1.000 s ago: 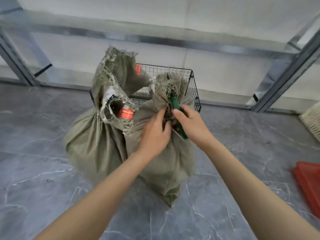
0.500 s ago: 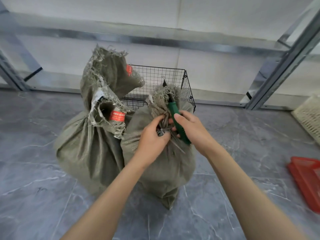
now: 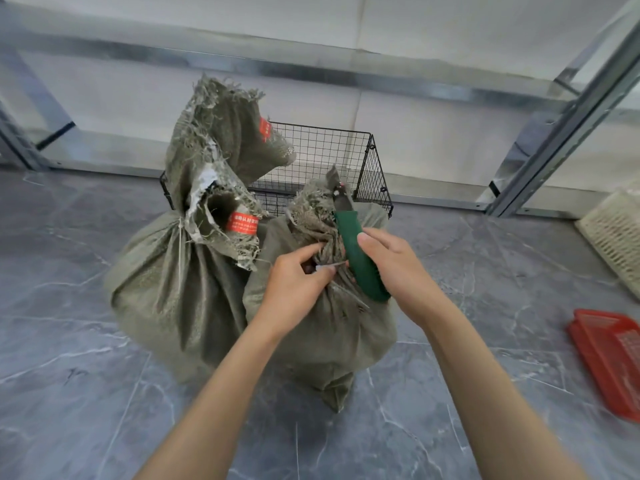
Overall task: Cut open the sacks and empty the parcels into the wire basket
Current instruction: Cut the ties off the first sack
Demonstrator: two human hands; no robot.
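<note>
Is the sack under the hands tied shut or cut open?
Tied shut: the sack is bunched tight at the neck, where the left hand pinches it; the right hand holds the knife beside it.

Grey marbled floor, white wall, steel shelving frame.

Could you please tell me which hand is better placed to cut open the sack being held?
Right. The right hand grips the green knife beside the tied neck of the sack, while the left hand pinches that neck.
</note>
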